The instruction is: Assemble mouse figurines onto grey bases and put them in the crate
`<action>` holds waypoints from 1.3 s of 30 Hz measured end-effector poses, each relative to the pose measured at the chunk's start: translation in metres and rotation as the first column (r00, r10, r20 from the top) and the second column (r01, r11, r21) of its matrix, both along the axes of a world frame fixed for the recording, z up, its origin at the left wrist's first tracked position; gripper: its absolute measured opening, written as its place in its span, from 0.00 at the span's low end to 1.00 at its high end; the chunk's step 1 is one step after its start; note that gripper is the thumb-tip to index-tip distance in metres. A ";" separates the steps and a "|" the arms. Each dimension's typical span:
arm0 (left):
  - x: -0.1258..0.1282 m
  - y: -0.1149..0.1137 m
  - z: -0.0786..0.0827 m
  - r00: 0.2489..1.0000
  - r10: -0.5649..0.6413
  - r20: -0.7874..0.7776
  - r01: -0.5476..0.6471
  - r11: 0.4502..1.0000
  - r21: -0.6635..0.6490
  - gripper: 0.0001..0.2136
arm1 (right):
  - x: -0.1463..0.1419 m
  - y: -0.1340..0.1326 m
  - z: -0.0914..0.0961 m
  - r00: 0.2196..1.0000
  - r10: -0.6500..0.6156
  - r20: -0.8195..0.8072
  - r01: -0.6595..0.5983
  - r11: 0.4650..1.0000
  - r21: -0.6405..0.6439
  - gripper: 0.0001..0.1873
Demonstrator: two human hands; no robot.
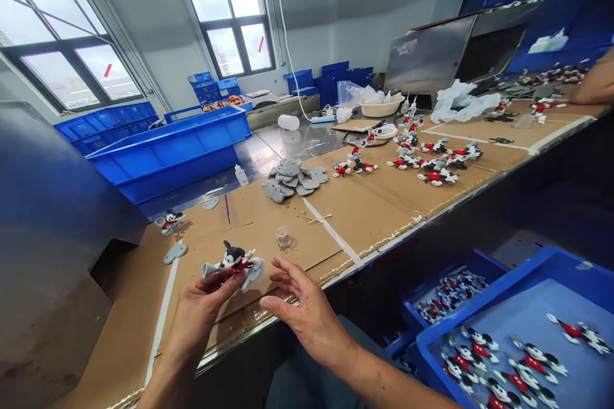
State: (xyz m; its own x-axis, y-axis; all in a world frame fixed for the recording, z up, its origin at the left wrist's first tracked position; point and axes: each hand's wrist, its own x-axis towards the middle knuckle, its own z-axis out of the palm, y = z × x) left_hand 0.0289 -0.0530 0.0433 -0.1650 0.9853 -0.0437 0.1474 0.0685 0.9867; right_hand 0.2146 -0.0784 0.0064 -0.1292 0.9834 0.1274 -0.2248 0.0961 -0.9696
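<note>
My left hand point(204, 307) pinches a small black, red and white mouse figure point(234, 262) mounted on a grey base, lifted just above the cardboard-covered bench point(384, 195). My right hand point(302, 310) hovers right beside it, fingers spread and holding nothing. A small clear round cap point(283, 237) lies on the cardboard just beyond my right hand. Another mouse figure point(171, 221) and a loose grey base point(175, 252) lie to the left. A heap of grey bases point(292, 179) sits further back.
Several finished figures point(432, 160) lie in rows at the right of the bench. Blue trays point(518, 332) at lower right hold more figures. Large blue crates point(167, 150) stand behind at left. Another person's arm point(595, 83) reaches in at far right.
</note>
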 end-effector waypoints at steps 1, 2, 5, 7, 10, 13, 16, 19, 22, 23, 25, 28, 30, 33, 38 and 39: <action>0.002 -0.004 0.003 1.000 -0.007 0.024 0.007 1.000 -0.005 0.18 | -0.005 0.003 0.001 0.997 0.030 -0.077 -0.033 0.999 -0.037 0.40; 0.003 -0.009 0.005 0.999 -0.019 0.046 0.020 1.000 -0.013 0.18 | -0.008 0.005 0.004 0.987 0.054 -0.149 -0.064 0.996 -0.067 0.42; 0.006 -0.018 0.010 0.994 -0.060 0.096 0.064 0.997 -0.037 0.18 | -0.014 0.005 0.013 0.955 0.084 -0.286 -0.123 0.985 -0.121 0.40; 0.008 -0.023 0.015 0.990 -0.083 0.115 0.088 0.995 -0.045 0.18 | -0.013 0.003 0.019 0.936 0.088 -0.342 -0.146 0.978 -0.149 0.36; 0.007 -0.030 0.022 0.987 -0.095 0.132 0.102 0.994 -0.050 0.17 | -0.009 0.000 0.024 0.905 0.100 -0.414 -0.176 0.973 -0.151 0.30; 0.006 -0.037 0.019 0.990 -0.014 0.143 0.015 1.000 -0.002 0.17 | -0.005 0.000 0.022 0.854 0.140 -0.501 -0.227 0.967 -0.116 0.27; 0.008 -0.046 0.004 0.970 0.153 0.187 -0.170 0.982 0.078 0.19 | -0.002 0.002 0.018 0.794 0.176 -0.582 -0.273 0.959 -0.082 0.27; 0.017 -0.057 -0.012 0.952 0.247 0.181 -0.273 0.953 0.134 0.19 | -0.001 0.004 0.016 0.748 0.235 -0.621 -0.315 0.949 -0.021 0.26; 0.028 -0.067 -0.021 0.976 0.210 0.061 -0.218 0.913 0.345 0.14 | 0.001 0.004 0.014 0.708 0.269 -0.653 -0.342 0.940 0.017 0.23; 0.032 -0.069 -0.023 0.981 0.193 0.003 -0.174 0.878 0.445 0.12 | 0.002 0.004 0.013 0.699 0.274 -0.661 -0.349 0.937 0.020 0.23; 0.038 -0.072 -0.027 0.967 0.218 -0.130 -0.095 0.786 0.611 0.12 | 0.002 0.003 0.012 0.689 0.277 -0.670 -0.357 0.934 0.018 0.23; 0.043 -0.073 -0.030 0.891 0.364 -0.271 -0.037 0.654 0.756 0.15 | 0.001 0.001 0.012 0.691 0.247 -0.679 -0.355 0.935 -0.021 0.24; 0.044 -0.072 -0.031 0.830 0.453 -0.326 0.004 0.580 0.814 0.17 | -0.001 -0.002 0.015 0.692 0.211 -0.690 -0.341 0.938 -0.055 0.25; 0.044 -0.068 -0.030 0.760 0.502 -0.413 0.115 0.522 0.845 0.20 | -0.005 -0.007 0.021 0.701 0.171 -0.692 -0.323 0.942 -0.095 0.23; 0.041 -0.064 -0.026 0.740 0.520 -0.427 0.145 0.497 0.855 0.19 | -0.008 -0.018 0.032 0.787 0.111 -0.607 -0.258 0.953 -0.159 0.26; 0.040 -0.064 -0.026 0.732 0.529 -0.429 0.154 0.484 0.861 0.19 | -0.007 -0.020 0.033 0.798 0.114 -0.591 -0.253 0.954 -0.157 0.26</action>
